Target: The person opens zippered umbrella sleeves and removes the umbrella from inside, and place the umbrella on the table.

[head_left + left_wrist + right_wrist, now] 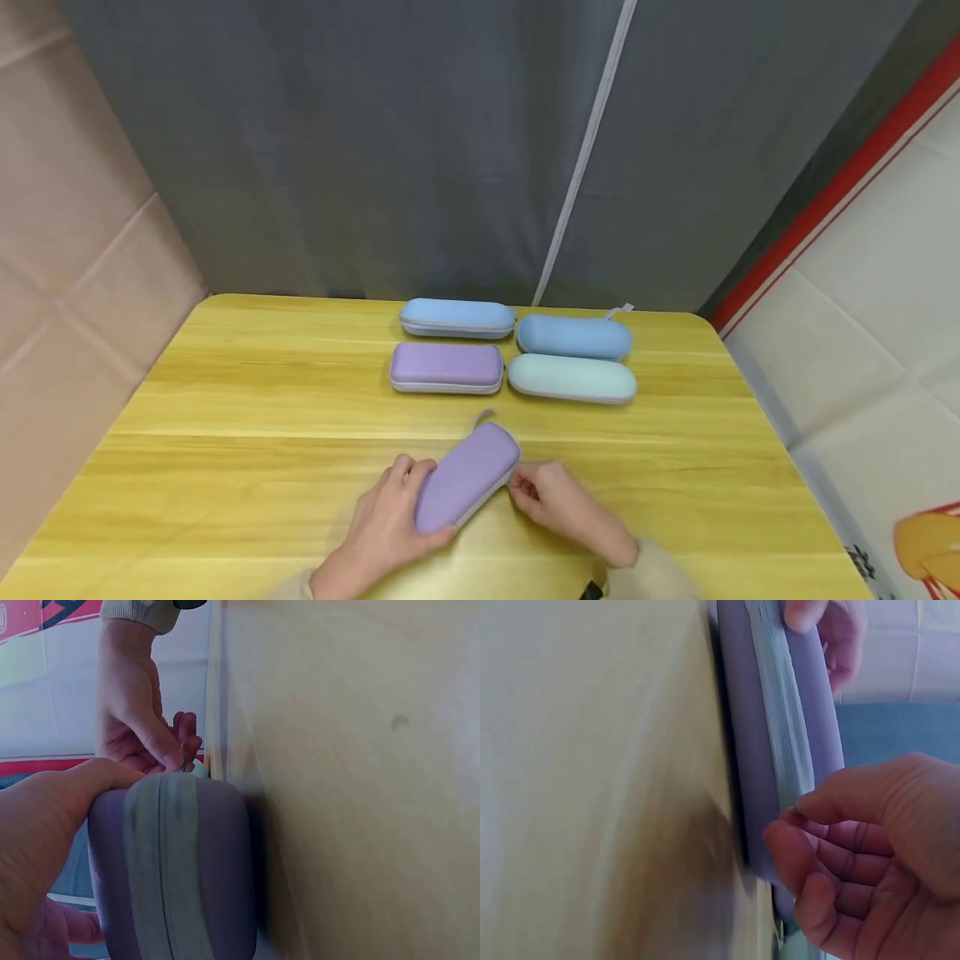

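Observation:
A purple zippered case (471, 473) lies slanted on the table near the front, its grey loop (483, 415) at the far end. My left hand (384, 515) grips it from the left, the thumb on the near end and the fingers along the far side. Close to the case's far right end, my right hand (558, 502) pinches the small zipper pull (794, 811) between thumb and index finger. In the right wrist view the grey zipper band (778, 697) runs along the side with its teeth together. The pull is mostly hidden by the fingertips.
Behind, a second purple case (447, 367) lies beside a mint case (572, 377). Farther back are a light blue case (457, 317) and a darker blue case (574, 336). A grey curtain (360, 150) hangs at the wooden table's (247, 467) far edge.

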